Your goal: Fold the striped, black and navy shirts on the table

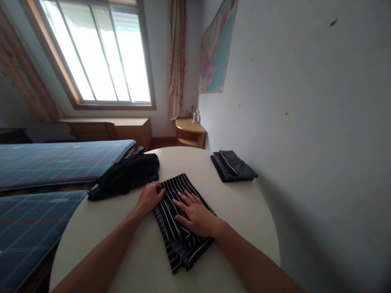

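A black cloth with white stripes (174, 207) lies folded in layers on the round white table (128, 252), its near end uneven and slightly spread. My left hand (150, 196) is at the cloth's far left corner, its fingers curled and closed on the edge. Flat on top of the cloth rests my right hand (195, 213), fingers spread. A rumpled black garment (128, 175) lies at the table's left edge. Toward the back right sits a folded dark garment (233, 166) with a thin white line.
Beds with blue plaid covers (61, 162) stand left of the table. The white wall (320, 142) runs close along the right. A small wooden corner shelf (191, 127) and a wooden desk (131, 121) stand beyond, below the window (100, 53).
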Demonstrator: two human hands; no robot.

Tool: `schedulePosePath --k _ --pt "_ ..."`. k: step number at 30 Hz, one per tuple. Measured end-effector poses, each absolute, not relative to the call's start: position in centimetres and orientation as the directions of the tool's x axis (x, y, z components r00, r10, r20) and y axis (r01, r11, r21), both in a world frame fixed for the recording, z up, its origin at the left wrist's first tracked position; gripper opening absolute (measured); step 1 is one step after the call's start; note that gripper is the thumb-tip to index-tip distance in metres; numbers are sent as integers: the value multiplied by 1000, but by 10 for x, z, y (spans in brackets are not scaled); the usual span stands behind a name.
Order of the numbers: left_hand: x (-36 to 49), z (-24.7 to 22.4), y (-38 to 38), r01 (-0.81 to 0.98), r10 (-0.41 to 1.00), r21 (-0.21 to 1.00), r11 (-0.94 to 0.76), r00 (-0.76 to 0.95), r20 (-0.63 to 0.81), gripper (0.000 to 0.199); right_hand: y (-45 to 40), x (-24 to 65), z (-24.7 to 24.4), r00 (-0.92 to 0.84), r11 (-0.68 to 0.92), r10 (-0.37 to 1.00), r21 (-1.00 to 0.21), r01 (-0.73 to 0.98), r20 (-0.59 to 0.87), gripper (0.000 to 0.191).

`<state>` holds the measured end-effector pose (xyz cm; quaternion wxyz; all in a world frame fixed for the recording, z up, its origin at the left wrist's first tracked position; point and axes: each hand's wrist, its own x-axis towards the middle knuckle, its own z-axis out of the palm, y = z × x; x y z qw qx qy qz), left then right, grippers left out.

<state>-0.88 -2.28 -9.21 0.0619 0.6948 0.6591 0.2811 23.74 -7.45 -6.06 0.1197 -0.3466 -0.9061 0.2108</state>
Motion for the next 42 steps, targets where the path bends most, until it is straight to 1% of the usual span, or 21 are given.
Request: schedulePosePath --k 2,4,6,8,9,11,13,16,18,20,23,25,28,32,37,42 --pt "-8 -91 -24 884 950 452 -116 -34 312 20 -74 236 -62 -727 671 683 -453 587 69 60" --pt "-7 -88 -27 894 930 432 -118 -53 364 24 -73 235 -61 -726 672 683 -460 580 83 57" --pt "-1 -85 -34 910 893 394 -126 -69 445 32 -70 236 -60 -704 667 697 -485 566 137 51" --pt "10 -84 -46 924 875 363 -124 -71 479 44 -65 238 -60 -638 648 735 -513 562 230 44" --pt "18 -86 -52 927 884 356 -120 -64 463 51 -61 240 -60 -588 633 760 -522 571 279 40" --pt "34 -93 -66 925 920 367 -103 -52 388 63 -53 244 -63 -491 598 800 -526 604 346 35" --pt "48 -103 -77 912 955 394 -115 -8 298 70 -45 250 -67 -428 557 830 -519 648 356 35" --pt "60 -115 -82 907 974 406 -115 22 227 71 -35 258 -71 -366 475 879 -521 709 305 37" --pt "60 -117 -77 908 971 396 -139 47 233 69 -32 263 -70 -307 393 919 -531 750 247 38" --pt "58 -114 -69 901 959 385 -199 97 267 67 -30 268 -66 -234 295 955 -518 803 180 38" --pt "58 -106 -60 886 935 366 -285 173 310 63 -29 276 -60 -138 173 984 -431 886 110 38" --pt "61 -101 -59 896 930 350 -274 154 334 58 -28 279 -58 -92 120 992 -371 921 90 41" --pt "67 -98 -68 924 933 320 -210 92 347 52 -26 279 -58 -50 73 996 -331 941 77 41" --pt "72 -102 -81 927 948 308 -214 121 294 59 -26 275 -60 -52 77 995 -326 942 84 38" --pt "76 -104 -77 921 957 318 -223 145 250 62 -25 274 -59 -26 39 999 -363 931 40 35" --pt "82 -98 -77 914 938 316 -253 152 312 55 -22 278 -56 30 -37 999 -415 909 -21 33"
